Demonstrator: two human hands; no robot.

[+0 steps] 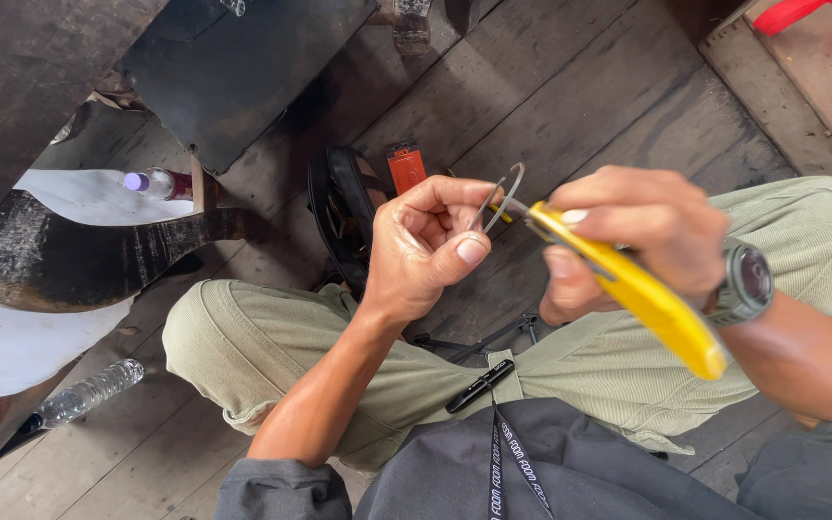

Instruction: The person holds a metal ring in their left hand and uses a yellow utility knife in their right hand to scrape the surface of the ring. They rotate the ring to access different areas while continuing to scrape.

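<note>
My left hand (424, 248) pinches a thin bent metal wire loop (505, 191) between thumb and fingers, held above my knees. My right hand (642, 231), with a wristwatch (745, 282) on it, grips yellow-handled pliers (639, 292) whose jaws meet the wire just right of my left fingertips. I sit cross-legged in olive trousers (272, 356) on a dark wooden plank floor (570, 87). The plier jaws are mostly hidden by my fingers.
A black sandal (339, 207) and a small orange box (405, 166) lie on the floor beyond my hands. Two plastic bottles (89, 391) lie at left, one with a purple cap (151, 182). Dark metal sheets (233, 67) and a curved black piece (89, 255) fill the upper left. Black wire pieces (479, 339) rest on my lap.
</note>
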